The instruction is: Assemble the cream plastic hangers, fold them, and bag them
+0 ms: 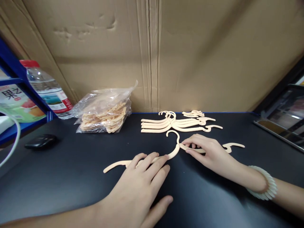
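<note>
We see one cream plastic hanger (174, 151) lying flat on the black counter (71, 183), its hook pointing to 12 o'clock and both hands on it. The left hand (140, 177) lies palm down with its fingers spread over the hanger's left arm, a pressing contact and no closed grip. The right hand (204, 150), with a beaded bracelet (263, 185) on its wrist, has thumb and fingers pinched on the hanger just by the neck, at the root of the right arm.

At 12 o'clock from the hands, near the cardboard wall (190, 53), a neat stack of hangers (163, 124) lies with the hooks together. A smaller pile (193, 113) sits just beyond it at 1 o'clock. At 10 o'clock a clear plastic bag (104, 110) holds many more cream pieces.

We judge the work to be partly done. The stack looks like finished pieces laid aside, the hanger under the hands is the one in progress, and the full bag suggests much is left.

Further out at 9 to 10 o'clock stand a water bottle (47, 87) and a small black object (40, 141).
</note>
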The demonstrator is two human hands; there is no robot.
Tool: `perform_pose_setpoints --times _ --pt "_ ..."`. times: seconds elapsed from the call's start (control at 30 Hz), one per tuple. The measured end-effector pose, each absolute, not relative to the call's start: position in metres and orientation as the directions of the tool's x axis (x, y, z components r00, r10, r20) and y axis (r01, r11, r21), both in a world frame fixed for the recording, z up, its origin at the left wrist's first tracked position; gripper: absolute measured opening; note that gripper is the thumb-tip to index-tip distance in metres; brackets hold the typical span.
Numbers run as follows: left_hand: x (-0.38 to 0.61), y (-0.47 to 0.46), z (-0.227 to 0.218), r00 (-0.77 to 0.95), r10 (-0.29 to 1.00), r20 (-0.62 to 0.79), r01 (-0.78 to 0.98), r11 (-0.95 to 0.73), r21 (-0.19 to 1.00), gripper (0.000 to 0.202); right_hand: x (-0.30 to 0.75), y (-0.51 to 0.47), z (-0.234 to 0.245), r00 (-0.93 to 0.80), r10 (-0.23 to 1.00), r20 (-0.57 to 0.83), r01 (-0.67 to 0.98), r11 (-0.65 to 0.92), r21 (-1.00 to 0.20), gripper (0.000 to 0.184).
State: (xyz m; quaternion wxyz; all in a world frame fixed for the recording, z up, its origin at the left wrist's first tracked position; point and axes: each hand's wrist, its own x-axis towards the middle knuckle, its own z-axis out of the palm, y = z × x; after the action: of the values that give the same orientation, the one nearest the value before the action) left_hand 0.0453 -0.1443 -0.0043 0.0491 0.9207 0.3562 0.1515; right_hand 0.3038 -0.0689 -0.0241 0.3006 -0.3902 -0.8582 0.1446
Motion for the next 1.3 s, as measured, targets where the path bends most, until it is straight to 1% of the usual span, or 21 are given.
perform_pose_setpoints --times 0.1,0.23,0.37,0.57,0.7,0.77,0.87,1.0,1.13,1.2,1.3 --pt "0.044 -0.145 -0.007 0.664 0.708 0.238 0.69 -0.704 0.17 0.042 0.305 -0.069 -0.023 -0.553 0.737 0.388 0.581 0.675 -0.455 0.016" --pt "0.041 -0.143 -0.01 0.637 0.734 0.235 0.736 -0.67 0.098 0.041 0.304 -0.069 -0.021 -0.566 0.727 0.388 0.593 0.687 -0.42 0.016" --pt "0.042 -0.141 -0.009 0.64 0.728 0.247 0.744 -0.667 0.04 0.04 0.304 -0.07 -0.02 -0.589 0.706 0.393 0.584 0.708 -0.396 0.016" --pt "0.041 -0.14 -0.009 0.655 0.718 0.233 0.74 -0.672 -0.008 0.04 0.305 -0.069 -0.019 -0.597 0.705 0.383 0.589 0.709 -0.388 0.016" --pt "0.04 -0.14 -0.008 0.685 0.682 0.255 0.712 -0.701 -0.036 0.042 0.305 -0.068 -0.02 -0.599 0.706 0.377 0.589 0.708 -0.389 0.015" --pt "0.041 -0.14 -0.005 0.741 0.631 0.228 0.653 -0.756 -0.031 0.041 0.305 -0.068 -0.02 -0.6 0.702 0.384 0.586 0.712 -0.387 0.015" --pt "0.042 -0.141 0.0 0.802 0.578 0.151 0.582 -0.813 0.016 0.046 0.306 -0.068 -0.02 -0.599 0.691 0.403 0.579 0.722 -0.377 0.013" --pt "0.042 -0.143 -0.004 0.76 0.638 0.124 0.633 -0.77 0.088 0.051 0.307 -0.067 -0.02 -0.597 0.687 0.414 0.592 0.726 -0.35 0.013" --pt "0.042 -0.145 -0.012 0.707 0.683 0.184 0.673 -0.73 0.12 0.052 0.309 -0.067 -0.021 -0.576 0.693 0.433 0.623 0.716 -0.315 0.011" --pt "0.042 -0.144 -0.013 0.704 0.684 0.192 0.673 -0.729 0.126 0.052 0.309 -0.067 -0.021 -0.572 0.7 0.427 0.633 0.708 -0.313 0.012" --pt "0.043 -0.142 -0.009 0.734 0.667 0.133 0.653 -0.745 0.134 0.051 0.308 -0.068 -0.021 -0.569 0.703 0.427 0.639 0.705 -0.309 0.014"
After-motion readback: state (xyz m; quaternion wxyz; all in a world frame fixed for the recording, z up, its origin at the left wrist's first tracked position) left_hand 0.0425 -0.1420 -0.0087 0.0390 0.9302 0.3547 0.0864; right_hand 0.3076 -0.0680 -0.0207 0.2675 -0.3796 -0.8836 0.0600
